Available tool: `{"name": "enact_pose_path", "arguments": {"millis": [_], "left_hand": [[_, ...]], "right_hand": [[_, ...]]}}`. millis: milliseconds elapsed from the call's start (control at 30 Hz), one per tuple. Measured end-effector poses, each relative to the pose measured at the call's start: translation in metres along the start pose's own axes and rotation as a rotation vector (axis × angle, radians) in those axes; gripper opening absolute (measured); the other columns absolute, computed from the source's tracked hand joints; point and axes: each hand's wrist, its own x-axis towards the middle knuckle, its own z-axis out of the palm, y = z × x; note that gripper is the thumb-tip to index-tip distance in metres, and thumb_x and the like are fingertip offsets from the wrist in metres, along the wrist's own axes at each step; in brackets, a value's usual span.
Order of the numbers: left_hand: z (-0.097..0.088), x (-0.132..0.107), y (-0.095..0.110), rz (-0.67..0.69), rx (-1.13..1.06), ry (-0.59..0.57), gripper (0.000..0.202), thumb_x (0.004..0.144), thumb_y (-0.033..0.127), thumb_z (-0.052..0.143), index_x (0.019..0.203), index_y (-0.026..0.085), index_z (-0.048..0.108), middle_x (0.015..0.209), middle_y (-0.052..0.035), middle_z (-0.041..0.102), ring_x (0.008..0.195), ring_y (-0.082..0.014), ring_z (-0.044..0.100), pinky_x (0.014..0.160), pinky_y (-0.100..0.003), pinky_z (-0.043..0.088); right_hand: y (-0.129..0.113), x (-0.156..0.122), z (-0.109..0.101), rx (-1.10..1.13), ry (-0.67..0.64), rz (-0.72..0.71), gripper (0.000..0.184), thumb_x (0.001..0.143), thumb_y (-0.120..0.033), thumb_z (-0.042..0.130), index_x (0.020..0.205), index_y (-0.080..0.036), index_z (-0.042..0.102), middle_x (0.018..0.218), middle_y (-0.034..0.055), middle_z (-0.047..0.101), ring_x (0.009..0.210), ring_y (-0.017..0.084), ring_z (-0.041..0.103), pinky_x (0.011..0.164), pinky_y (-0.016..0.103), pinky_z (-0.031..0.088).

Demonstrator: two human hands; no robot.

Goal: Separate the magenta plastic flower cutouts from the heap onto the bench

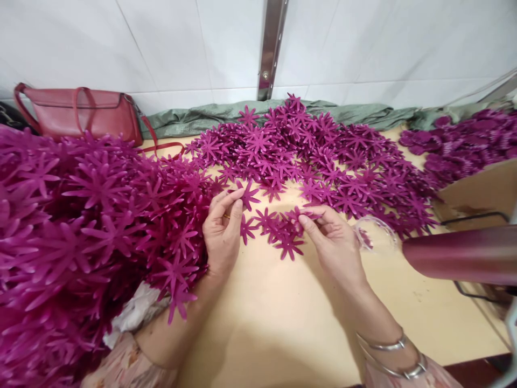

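My left hand [224,229] is closed, thumb and fingertips pinching one petal of a purple flower-shaped piece [249,195]. My right hand [332,237] is closed too, its thumb and forefinger on another purple flower-shaped piece [299,216]. Between the hands, a small cluster of loose flower pieces [288,245] lies on the pale tabletop [278,312]. Left of my left hand rises a large heap of the same pieces [97,188], and some of them hang over my left forearm. Another pile [283,145] spreads behind both hands.
A red handbag [83,113] stands at the back left by the tiled wall. Green cloth [181,121] lines the table's back. At right are a clear ring-shaped item [375,233], a purple roll [464,253], a cardboard piece [480,188] and dark purple pieces [472,143].
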Motion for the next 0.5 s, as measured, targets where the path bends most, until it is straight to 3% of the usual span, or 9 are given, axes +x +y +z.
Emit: {"name": "enact_pose_path", "arguments": {"millis": [133, 200, 267, 367, 500], "left_hand": [[0.005, -0.002, 0.002, -0.108, -0.127, -0.077, 0.021, 0.092, 0.028, 0.077, 0.112, 0.025, 0.078, 0.124, -0.0042, 0.071, 0.114, -0.0155, 0.068, 0.103, -0.026, 0.053], [0.008, -0.002, -0.001, -0.172, -0.200, -0.132, 0.032, 0.089, 0.028, 0.079, 0.120, 0.026, 0.072, 0.126, -0.0043, 0.072, 0.106, -0.0136, 0.070, 0.095, -0.024, 0.056], [0.010, -0.002, -0.004, -0.219, -0.257, -0.175, 0.046, 0.085, 0.028, 0.082, 0.128, 0.027, 0.065, 0.121, -0.0039, 0.073, 0.100, -0.0125, 0.071, 0.088, -0.022, 0.057], [0.012, -0.002, -0.009, -0.297, -0.329, -0.211, 0.060, 0.080, 0.030, 0.086, 0.133, 0.027, 0.058, 0.108, -0.0022, 0.076, 0.095, -0.0129, 0.072, 0.085, -0.023, 0.058], [0.013, -0.004, -0.008, -0.417, -0.361, -0.301, 0.059, 0.077, 0.033, 0.089, 0.127, 0.024, 0.061, 0.101, -0.0021, 0.078, 0.090, -0.0147, 0.075, 0.083, -0.026, 0.059]], "right_hand": [[0.003, -0.002, -0.001, -0.126, -0.099, -0.018, 0.013, 0.097, -0.038, 0.067, 0.099, -0.026, 0.071, 0.088, 0.0020, 0.075, 0.082, 0.019, 0.070, 0.077, 0.033, 0.058], [0.004, -0.003, -0.002, -0.256, -0.179, -0.100, 0.016, 0.101, -0.033, 0.059, 0.102, -0.026, 0.073, 0.101, 0.0052, 0.075, 0.098, 0.023, 0.071, 0.091, 0.041, 0.057], [0.004, -0.004, -0.003, -0.433, -0.210, -0.249, 0.020, 0.099, -0.026, 0.057, 0.108, -0.027, 0.075, 0.125, 0.0080, 0.072, 0.122, 0.028, 0.064, 0.108, 0.049, 0.048], [0.001, -0.005, -0.003, -0.586, -0.140, -0.416, 0.033, 0.094, -0.018, 0.058, 0.123, -0.029, 0.071, 0.145, 0.0085, 0.061, 0.141, 0.032, 0.050, 0.119, 0.056, 0.036], [-0.003, -0.006, 0.002, -0.624, 0.014, -0.566, 0.026, 0.097, -0.025, 0.066, 0.121, -0.029, 0.069, 0.130, 0.0102, 0.064, 0.127, 0.031, 0.057, 0.113, 0.054, 0.039]]}}
